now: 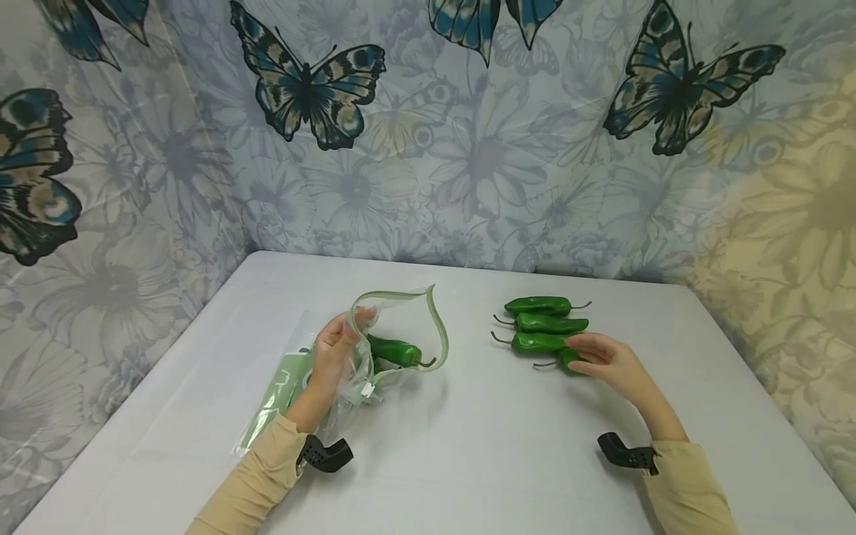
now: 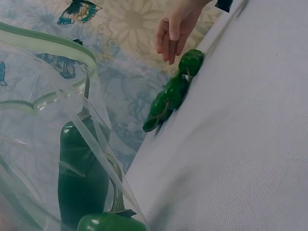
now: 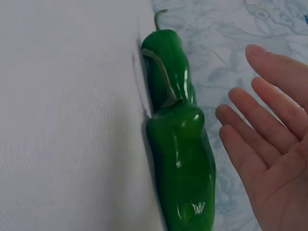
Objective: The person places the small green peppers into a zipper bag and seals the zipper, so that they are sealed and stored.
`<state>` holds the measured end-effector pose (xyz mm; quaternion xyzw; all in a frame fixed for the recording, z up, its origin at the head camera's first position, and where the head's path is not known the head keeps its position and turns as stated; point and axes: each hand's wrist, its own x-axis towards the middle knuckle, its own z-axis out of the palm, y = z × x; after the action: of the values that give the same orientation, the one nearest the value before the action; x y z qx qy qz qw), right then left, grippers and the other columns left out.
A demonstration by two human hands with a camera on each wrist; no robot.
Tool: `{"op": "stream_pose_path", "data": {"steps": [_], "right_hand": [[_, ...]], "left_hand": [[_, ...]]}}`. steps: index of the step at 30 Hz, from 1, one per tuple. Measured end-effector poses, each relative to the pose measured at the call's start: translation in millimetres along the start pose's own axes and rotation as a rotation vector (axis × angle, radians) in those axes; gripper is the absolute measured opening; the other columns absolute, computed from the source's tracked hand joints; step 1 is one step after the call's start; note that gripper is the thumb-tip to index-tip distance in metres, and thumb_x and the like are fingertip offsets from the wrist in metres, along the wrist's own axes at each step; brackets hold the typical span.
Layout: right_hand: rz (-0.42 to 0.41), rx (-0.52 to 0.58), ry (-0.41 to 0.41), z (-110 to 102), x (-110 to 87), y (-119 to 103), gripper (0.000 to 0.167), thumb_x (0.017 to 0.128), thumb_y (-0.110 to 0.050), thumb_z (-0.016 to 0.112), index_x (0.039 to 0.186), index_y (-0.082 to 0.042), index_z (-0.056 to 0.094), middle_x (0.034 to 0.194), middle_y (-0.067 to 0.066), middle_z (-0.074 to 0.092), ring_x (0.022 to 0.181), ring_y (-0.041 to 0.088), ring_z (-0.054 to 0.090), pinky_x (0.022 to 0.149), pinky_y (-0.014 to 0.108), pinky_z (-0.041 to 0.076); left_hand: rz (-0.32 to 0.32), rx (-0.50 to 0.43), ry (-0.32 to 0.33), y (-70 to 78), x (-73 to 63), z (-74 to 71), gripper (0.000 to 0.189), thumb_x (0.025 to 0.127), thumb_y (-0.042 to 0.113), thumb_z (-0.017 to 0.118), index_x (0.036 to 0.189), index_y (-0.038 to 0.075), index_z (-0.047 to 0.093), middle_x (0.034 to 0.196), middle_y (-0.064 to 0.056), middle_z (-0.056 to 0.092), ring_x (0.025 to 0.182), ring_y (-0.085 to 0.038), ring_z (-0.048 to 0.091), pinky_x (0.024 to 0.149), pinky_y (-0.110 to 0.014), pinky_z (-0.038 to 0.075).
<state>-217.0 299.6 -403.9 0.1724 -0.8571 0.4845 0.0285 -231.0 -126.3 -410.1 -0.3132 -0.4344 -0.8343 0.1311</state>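
Note:
On the left side of the table, my left hand [image 1: 334,349] grips the side of a clear zip bag [image 1: 441,331], its green-edged mouth spread wide. A green pepper [image 1: 397,351] lies inside with its stem toward the opening. In the left wrist view, two peppers [image 2: 84,173] show through the plastic. To the right, several green peppers [image 1: 538,342] lie in a row on the table. My right hand [image 1: 611,364] hovers over the nearest pepper [image 1: 568,360], partly covering it in the head view. The right wrist view shows its fingers [image 3: 262,120] extended and apart from the peppers.
A flat green-and-clear package [image 1: 277,394] lies under and left of the bag. The white table [image 1: 468,446] meets butterfly-patterned cloth walls [image 1: 481,186] at the back and sides. Each wrist wears a black camera mount [image 1: 328,453].

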Motion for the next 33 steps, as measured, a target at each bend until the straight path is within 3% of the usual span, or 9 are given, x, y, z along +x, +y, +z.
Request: {"op": "stream_pose_path", "data": {"steps": [3, 5, 10, 13, 21, 33], "right_hand": [[0.025, -0.051, 0.008, -0.7, -0.8, 3.0, 0.041, 0.081, -0.012, 0.067, 0.114, 0.007, 0.053, 0.113, 0.022, 0.053, 0.1, -0.005, 0.048, 0.084, 0.013, 0.038], [0.04, -0.096, 0.022, -0.5, -1.0, 4.3, 0.041, 0.081, -0.014, 0.068, 0.114, 0.005, 0.055, 0.113, 0.02, 0.054, 0.104, 0.003, 0.049, 0.086, 0.015, 0.038], [0.008, -0.285, 0.063, 0.5, -0.3, 5.6, 0.039, 0.078, -0.015, 0.071, 0.111, 0.002, 0.058, 0.112, 0.02, 0.056, 0.107, 0.034, 0.048, 0.088, 0.039, 0.039], [-0.047, -0.366, 0.085, 1.7, 0.8, 6.0, 0.039, 0.074, -0.01, 0.073, 0.108, 0.003, 0.059, 0.109, 0.023, 0.056, 0.105, 0.041, 0.047, 0.086, 0.05, 0.036], [-0.055, -0.457, 0.078, 2.0, 1.3, 10.5, 0.041, 0.07, -0.01, 0.076, 0.106, 0.003, 0.06, 0.11, 0.026, 0.054, 0.105, 0.045, 0.045, 0.087, 0.054, 0.034], [-0.01, -0.497, -0.027, 2.9, 0.6, 7.4, 0.044, 0.067, -0.005, 0.076, 0.107, 0.004, 0.059, 0.113, 0.029, 0.052, 0.107, 0.046, 0.043, 0.088, 0.055, 0.033]], "left_hand": [[0.01, -0.009, -0.012, -1.0, -0.2, -0.3, 0.027, 0.085, 0.016, 0.059, 0.111, 0.008, 0.062, 0.11, -0.006, 0.061, 0.109, -0.02, 0.051, 0.096, -0.033, 0.031], [0.015, -0.013, -0.015, -1.1, -0.3, -0.4, 0.027, 0.085, 0.016, 0.06, 0.111, 0.008, 0.062, 0.11, -0.007, 0.061, 0.109, -0.02, 0.051, 0.096, -0.033, 0.031], [0.004, 0.008, 0.002, 1.2, 1.9, -0.1, 0.026, 0.085, 0.018, 0.061, 0.109, 0.009, 0.063, 0.109, -0.006, 0.061, 0.109, -0.02, 0.051, 0.097, -0.032, 0.031], [-0.011, 0.024, 0.021, 3.1, 4.2, 0.7, 0.025, 0.084, 0.02, 0.062, 0.108, 0.01, 0.064, 0.108, -0.005, 0.062, 0.108, -0.019, 0.052, 0.097, -0.033, 0.03], [-0.018, 0.016, 0.033, 2.0, 3.3, 1.0, 0.024, 0.085, 0.017, 0.062, 0.107, 0.011, 0.064, 0.108, -0.004, 0.062, 0.108, -0.018, 0.052, 0.097, -0.032, 0.03], [-0.015, 0.028, 0.014, 1.2, 0.5, -0.3, 0.025, 0.085, 0.016, 0.06, 0.109, 0.011, 0.063, 0.109, -0.004, 0.062, 0.108, -0.018, 0.052, 0.096, -0.031, 0.031]]}}
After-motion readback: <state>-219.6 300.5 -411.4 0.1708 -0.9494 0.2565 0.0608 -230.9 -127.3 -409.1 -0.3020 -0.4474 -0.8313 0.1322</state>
